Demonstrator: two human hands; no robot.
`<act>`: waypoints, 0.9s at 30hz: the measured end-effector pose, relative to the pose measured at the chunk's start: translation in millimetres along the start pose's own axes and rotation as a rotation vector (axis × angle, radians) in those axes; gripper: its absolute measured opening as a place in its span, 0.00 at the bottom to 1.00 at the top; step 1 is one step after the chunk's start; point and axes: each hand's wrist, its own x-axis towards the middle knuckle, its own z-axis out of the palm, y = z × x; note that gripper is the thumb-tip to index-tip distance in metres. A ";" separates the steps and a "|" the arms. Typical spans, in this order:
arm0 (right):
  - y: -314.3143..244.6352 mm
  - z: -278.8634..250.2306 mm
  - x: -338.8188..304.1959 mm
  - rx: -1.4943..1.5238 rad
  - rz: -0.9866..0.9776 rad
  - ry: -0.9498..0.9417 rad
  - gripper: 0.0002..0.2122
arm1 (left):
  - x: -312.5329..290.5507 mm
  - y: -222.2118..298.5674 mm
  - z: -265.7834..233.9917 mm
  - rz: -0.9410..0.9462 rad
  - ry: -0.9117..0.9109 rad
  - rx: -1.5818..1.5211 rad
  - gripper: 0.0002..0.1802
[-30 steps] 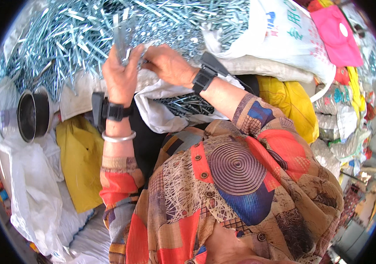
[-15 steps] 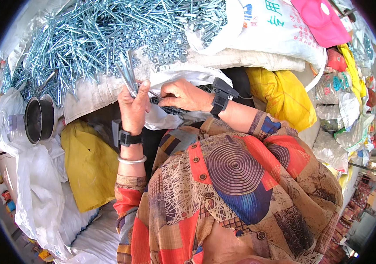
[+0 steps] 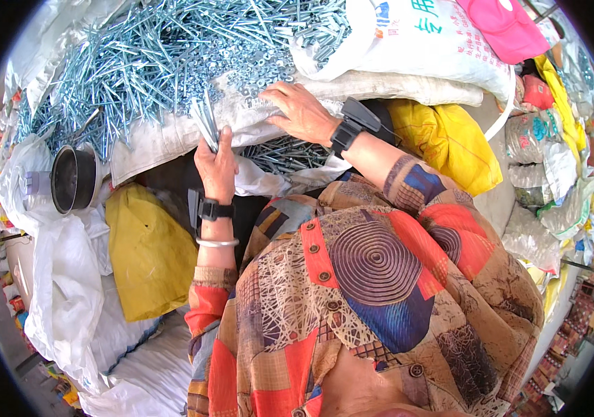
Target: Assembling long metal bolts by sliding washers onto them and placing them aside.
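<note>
My left hand (image 3: 217, 168) is closed around a small bundle of long silvery bolts (image 3: 204, 119), their ends pointing up and away from me. To its right, my right hand (image 3: 302, 115) reaches over the edge of the work surface with fingers apart, close to a scatter of washers and nuts (image 3: 258, 69). Nothing shows between those fingers. A big heap of long loose bolts (image 3: 123, 62) spreads beyond both hands. Below my right hand, a white bag (image 3: 297, 182) in front of my lap lies open, with more bolts (image 3: 284, 154) inside.
A black round pan (image 3: 74, 179) stands at the left beside white plastic sheeting (image 3: 64, 278). Yellow cloth (image 3: 147, 257) hangs left, more yellow cloth (image 3: 450, 146) right. A white printed sack (image 3: 422, 42) and a pink cap (image 3: 504, 28) lie at the far right, near stuffed clear bags (image 3: 530, 139).
My right hand has left the spot beside my left hand and moved up and right toward the washers, its fingers spreading. The bag of bolts below is now uncovered. My left hand still grips its bundle.
</note>
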 end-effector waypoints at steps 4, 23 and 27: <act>8.1 17.8 -5.2 -0.081 0.016 -0.122 0.08 | 21.9 2.7 9.3 0.027 -0.054 0.060 0.17; 0.3 -6.4 -66.4 -0.154 -0.059 -0.168 0.26 | -8.3 -46.6 11.4 0.339 -0.054 0.340 0.14; 3.5 4.8 -76.4 -0.012 0.301 -0.474 0.30 | -9.5 -57.4 4.1 0.124 -0.089 0.466 0.19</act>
